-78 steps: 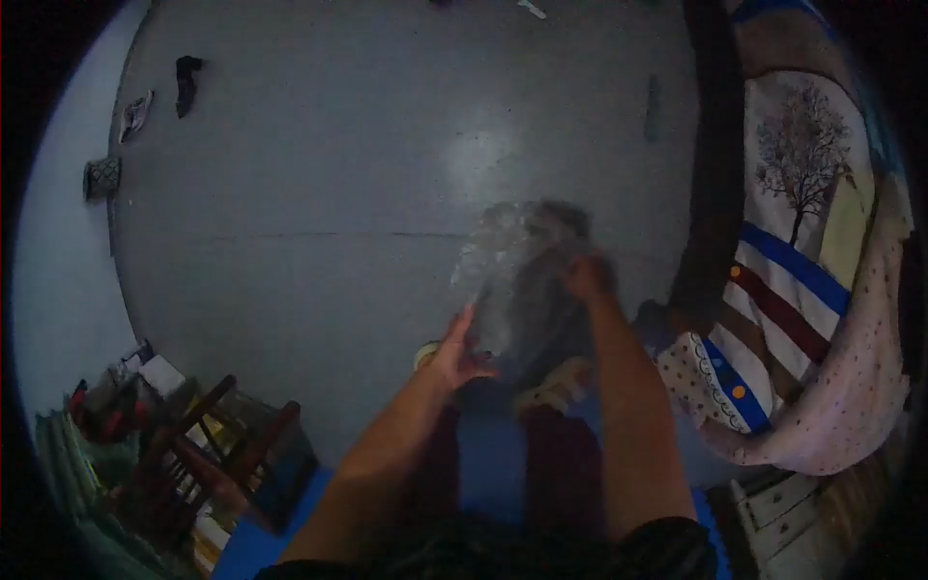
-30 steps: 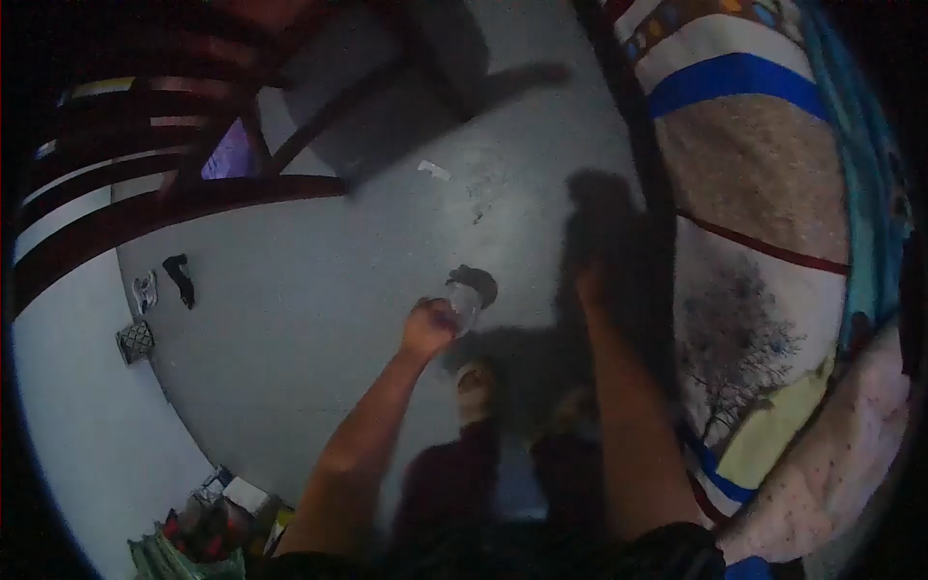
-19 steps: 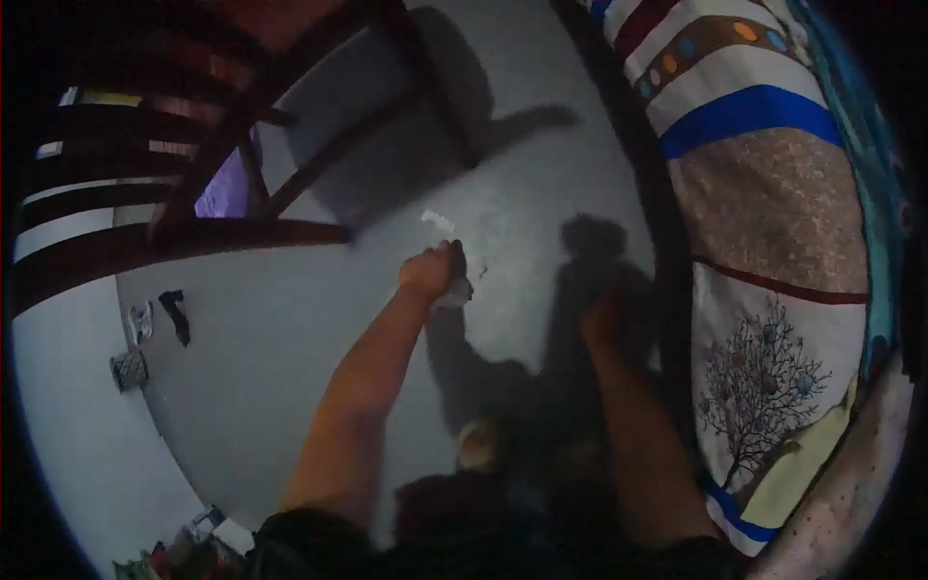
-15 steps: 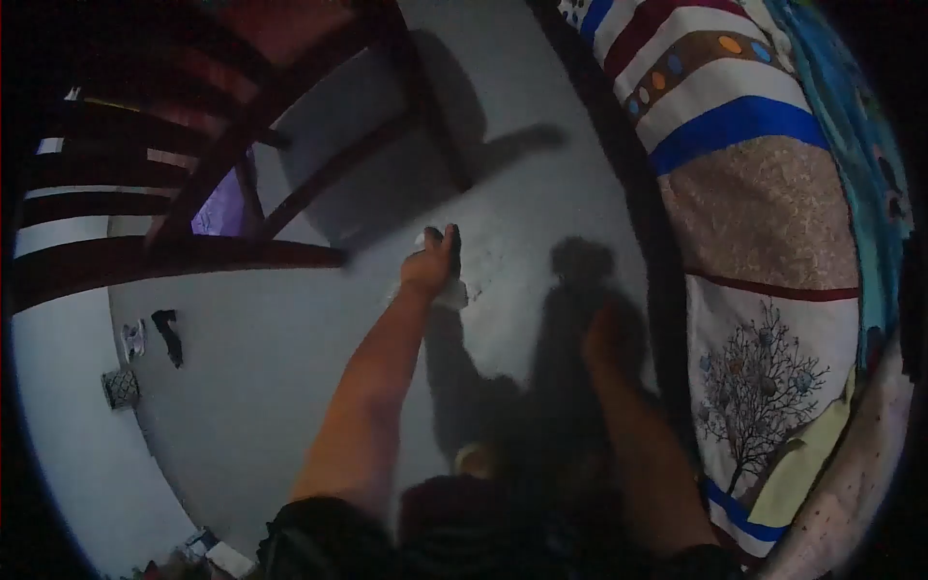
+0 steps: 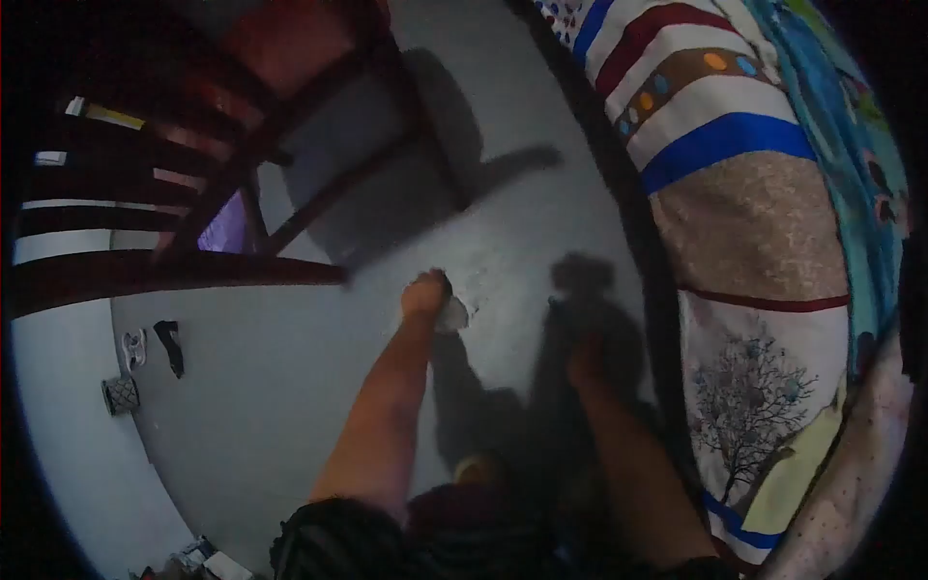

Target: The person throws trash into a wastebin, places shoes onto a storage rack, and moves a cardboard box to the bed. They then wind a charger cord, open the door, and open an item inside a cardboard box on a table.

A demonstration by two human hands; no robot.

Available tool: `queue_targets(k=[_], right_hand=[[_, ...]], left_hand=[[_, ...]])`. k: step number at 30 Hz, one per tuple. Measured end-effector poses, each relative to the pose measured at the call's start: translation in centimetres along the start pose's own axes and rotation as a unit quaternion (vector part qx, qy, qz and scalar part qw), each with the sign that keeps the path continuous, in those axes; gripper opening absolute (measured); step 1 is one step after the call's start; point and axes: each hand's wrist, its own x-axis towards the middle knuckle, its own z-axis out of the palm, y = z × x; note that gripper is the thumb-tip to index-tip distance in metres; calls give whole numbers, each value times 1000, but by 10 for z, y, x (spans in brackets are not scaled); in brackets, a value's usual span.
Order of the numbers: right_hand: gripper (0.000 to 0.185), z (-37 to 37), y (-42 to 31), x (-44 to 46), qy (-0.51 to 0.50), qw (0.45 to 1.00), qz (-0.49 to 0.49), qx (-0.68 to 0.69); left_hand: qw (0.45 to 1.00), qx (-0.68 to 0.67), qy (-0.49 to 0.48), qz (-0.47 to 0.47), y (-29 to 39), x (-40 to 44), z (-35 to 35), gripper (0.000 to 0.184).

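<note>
Near the frame's centre, the left hand (image 5: 423,294) is closed on a pale item (image 5: 452,315) over the grey floor (image 5: 261,387); right of centre, I cannot tell whether the dim right hand (image 5: 585,361) is closed.

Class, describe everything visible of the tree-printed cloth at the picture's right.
The tree-printed cloth looks like fabric, spread out and mostly flat. Its whitish ground bears blue and maroon stripes, a brown band with orange and blue ovals, a mottled brown panel and a dark, branching tree. A yellow cloth overlaps its lower part; teal fabric runs along its right side. The picture's top edge cuts it off.
</note>
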Motion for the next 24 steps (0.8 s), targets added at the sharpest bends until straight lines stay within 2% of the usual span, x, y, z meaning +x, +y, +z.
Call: queue_targets(k=[3, 4, 5, 6, 7, 8, 9, 10, 12, 15, 18, 20, 21, 23, 24], right_hand=[[48, -48, 1, 0, -95, 994, -40, 43], [49, -52, -6, -4, -54, 992, 2, 116], [49, -85, -20, -13, -63, 971, 44, 227], [48, -136, -43, -28, -100, 910, 98, 391], [48, -191, -70, -45, -150, 804, 148, 555], [47, -235, -92, -62, -171, 703, 183, 665], [47, -275, -111, -82, -184, 633, 207, 723], [44, -283, -121, -93, -116, 665, 162, 720], [38, -297, -137, -118, 23, 717, 73, 693], [28, -357, -135, -146, 38, 770, 73, 633], [22, -455, -147, -199, -72, 705, 130, 693], [19, -472, -158, -230, -117, 699, 198, 677], [20, -466, -155, -251, -148, 580, 126, 791], [23, -508, -167, -270, -217, 461, 68, 858], [25, -547, -182, -287, -253, 480, 94, 835]], left_hand=[[998, -51, -39, -16, 27, -42, 4, 23], [997, -47, -53, -33, 42, -57, 3, 22], [989, -133, -33, -50, 57, -74, -4, 22], [973, -219, -12, -66, 71, -91, -12, 22], [959, -271, 18, -81, 79, -102, -12, 22], [940, -324, 52, -94, 86, -109, -9, 22], [916, -377, 87, -106, 94, -116, -15, 22], [864, -482, 88, -111, 112, -131, -40, 22], [726, -673, 87, -112, 140, -170, -95, 23], [788, -606, 20, -107, 148, -224, -171, 22], [785, -615, -42, -60, 159, -297, -293, 24], [821, -567, -36, 60, 141, -330, -319, 31], [804, -587, -65, 77, 139, -356, -354, 37], [820, -545, -16, 176, 124, -396, -408, 48], [844, -474, 55, 244, 110, -412, -419, 53]])
